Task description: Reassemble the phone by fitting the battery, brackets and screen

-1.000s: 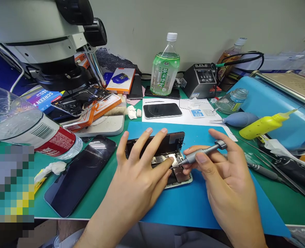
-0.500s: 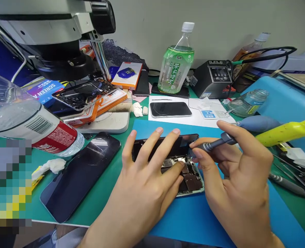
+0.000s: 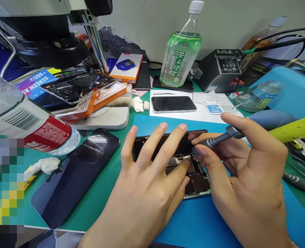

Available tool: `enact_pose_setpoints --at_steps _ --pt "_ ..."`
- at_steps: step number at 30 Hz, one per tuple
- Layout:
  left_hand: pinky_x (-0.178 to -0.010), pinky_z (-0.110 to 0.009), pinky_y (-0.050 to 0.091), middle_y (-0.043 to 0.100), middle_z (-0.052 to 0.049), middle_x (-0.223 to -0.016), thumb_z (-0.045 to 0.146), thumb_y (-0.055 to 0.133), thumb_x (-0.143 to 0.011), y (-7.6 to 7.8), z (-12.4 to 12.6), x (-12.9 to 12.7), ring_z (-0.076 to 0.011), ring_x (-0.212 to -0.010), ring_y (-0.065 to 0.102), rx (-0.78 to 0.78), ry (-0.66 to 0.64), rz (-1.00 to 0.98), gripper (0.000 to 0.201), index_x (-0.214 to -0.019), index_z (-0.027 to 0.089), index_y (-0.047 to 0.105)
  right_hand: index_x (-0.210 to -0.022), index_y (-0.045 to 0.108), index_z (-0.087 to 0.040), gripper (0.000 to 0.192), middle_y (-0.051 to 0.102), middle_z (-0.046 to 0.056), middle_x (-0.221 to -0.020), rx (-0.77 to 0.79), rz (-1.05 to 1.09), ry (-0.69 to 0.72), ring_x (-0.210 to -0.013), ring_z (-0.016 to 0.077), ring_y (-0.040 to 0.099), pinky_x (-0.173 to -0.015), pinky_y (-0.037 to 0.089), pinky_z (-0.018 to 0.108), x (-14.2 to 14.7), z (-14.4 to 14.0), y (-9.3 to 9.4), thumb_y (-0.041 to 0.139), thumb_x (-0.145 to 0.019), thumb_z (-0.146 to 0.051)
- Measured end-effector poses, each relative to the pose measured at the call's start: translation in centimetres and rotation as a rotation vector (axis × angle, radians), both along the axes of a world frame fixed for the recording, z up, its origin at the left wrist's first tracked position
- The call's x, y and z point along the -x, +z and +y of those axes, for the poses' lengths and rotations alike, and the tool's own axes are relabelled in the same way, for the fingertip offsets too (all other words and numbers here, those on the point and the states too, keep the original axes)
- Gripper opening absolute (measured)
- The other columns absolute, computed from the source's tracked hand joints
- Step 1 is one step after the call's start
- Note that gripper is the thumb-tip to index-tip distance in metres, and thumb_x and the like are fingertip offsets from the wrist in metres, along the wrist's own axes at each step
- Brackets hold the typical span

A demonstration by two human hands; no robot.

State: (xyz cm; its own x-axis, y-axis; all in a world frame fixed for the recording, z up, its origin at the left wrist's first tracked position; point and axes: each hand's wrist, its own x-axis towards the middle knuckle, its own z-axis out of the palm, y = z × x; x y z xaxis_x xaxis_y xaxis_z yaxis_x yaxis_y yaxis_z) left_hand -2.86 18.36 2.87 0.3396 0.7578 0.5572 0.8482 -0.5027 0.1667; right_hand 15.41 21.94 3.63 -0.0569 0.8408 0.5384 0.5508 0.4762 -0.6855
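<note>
An opened phone [image 3: 200, 182] lies in front of me with its inner parts showing. Its dark screen [image 3: 176, 146] stands tilted up along the far side. My left hand [image 3: 148, 181] holds the phone: three spread fingers lie across the raised screen, while the index fingertip presses near a small white piece inside the body. The left thumb rests by the near edge. My right hand [image 3: 247, 175] is closed around a grey screwdriver [image 3: 221, 138], its lower end pinched by thumb and fingertips over the phone's upper right part. The screwdriver's tip is hidden.
A blue mat [image 3: 191, 220] lies under the phone. To the left are a dark phone screen [image 3: 77, 175] and a tilted water bottle [image 3: 43, 127]. A microscope [image 3: 46, 34] overhangs the back left. Behind stand a green tea bottle [image 3: 180, 58] and a black control box [image 3: 219, 70].
The view has shifted slightly, so the phone and both hands appear a little further right. Both hands keep the same hold on the phone and screwdriver.
</note>
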Motion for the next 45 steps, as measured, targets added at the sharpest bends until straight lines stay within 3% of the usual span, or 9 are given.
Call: enact_pose_setpoints --at_steps 7,14,22,30,36,41,45 --pt "-0.140 -0.059 0.001 0.039 -0.003 -0.181 0.040 0.064 -0.111 -0.1 0.0 0.0 -0.0277 -0.170 0.029 -0.004 0.004 0.007 0.025 -0.131 0.034 0.078 -0.161 0.049 -0.041 0.065 0.063 0.005 -0.155 -0.045 -0.020 0.021 -0.112 0.0243 0.078 -0.097 0.068 0.045 -0.1 0.0 0.0 0.072 -0.103 -0.023" --pt "-0.141 -0.060 0.002 0.037 -0.003 -0.182 0.040 0.066 -0.109 -0.1 0.0 0.1 -0.0286 -0.170 0.031 -0.013 0.007 0.008 0.025 -0.130 0.034 0.078 -0.160 0.051 -0.040 0.064 0.069 0.006 -0.145 -0.001 0.020 0.029 -0.117 0.0283 0.077 -0.099 0.069 0.049 -0.1 0.1 -0.1 0.074 -0.102 -0.025" --pt "-0.140 -0.059 0.002 0.039 -0.001 -0.181 0.040 0.067 -0.109 0.0 0.0 -0.1 -0.0270 -0.170 0.030 -0.005 0.010 -0.007 0.022 -0.126 0.035 0.080 -0.162 0.048 -0.046 0.070 0.062 0.003 -0.159 -0.076 -0.031 0.037 -0.118 0.0251 0.078 -0.100 0.070 0.045 -0.1 0.1 -0.2 0.073 -0.101 -0.022" --pt "-0.141 -0.059 0.001 0.037 -0.003 -0.182 0.040 0.064 -0.110 0.0 0.0 0.1 -0.0266 -0.171 0.028 -0.007 0.007 0.007 0.026 -0.132 0.034 0.078 -0.161 0.051 -0.044 0.067 0.066 0.004 -0.155 -0.054 -0.039 0.024 -0.115 0.0264 0.079 -0.096 0.070 0.046 -0.3 0.0 -0.1 0.075 -0.101 -0.026" --pt "-0.141 -0.060 0.002 0.038 -0.003 -0.181 0.039 0.064 -0.111 0.0 0.0 0.1 -0.0278 -0.170 0.030 -0.009 0.007 0.009 0.024 -0.128 0.034 0.078 -0.165 0.048 -0.048 0.075 0.068 -0.002 -0.153 -0.147 -0.144 0.017 -0.108 0.0222 0.077 -0.100 0.065 0.041 -0.5 -0.1 0.3 0.077 -0.101 -0.024" --pt "-0.141 -0.060 0.001 0.036 -0.003 -0.182 0.041 0.065 -0.110 -0.1 0.0 0.1 -0.0279 -0.171 0.028 0.004 0.006 0.012 0.024 -0.129 0.035 0.078 -0.165 0.053 -0.042 0.066 0.071 -0.004 -0.150 -0.259 -0.259 -0.004 -0.120 0.0212 0.074 -0.113 0.059 0.037 -0.3 0.0 1.4 0.062 -0.106 -0.014" --pt "-0.141 -0.060 0.001 0.036 -0.003 -0.182 0.040 0.064 -0.110 -0.1 0.1 0.1 -0.0283 -0.171 0.028 0.002 0.005 0.016 0.022 -0.127 0.034 0.078 -0.160 0.060 -0.042 0.065 0.076 -0.005 -0.140 -0.300 -0.294 -0.042 -0.106 0.0197 0.076 -0.103 0.062 0.033 -0.3 0.0 1.9 0.070 -0.103 -0.013"
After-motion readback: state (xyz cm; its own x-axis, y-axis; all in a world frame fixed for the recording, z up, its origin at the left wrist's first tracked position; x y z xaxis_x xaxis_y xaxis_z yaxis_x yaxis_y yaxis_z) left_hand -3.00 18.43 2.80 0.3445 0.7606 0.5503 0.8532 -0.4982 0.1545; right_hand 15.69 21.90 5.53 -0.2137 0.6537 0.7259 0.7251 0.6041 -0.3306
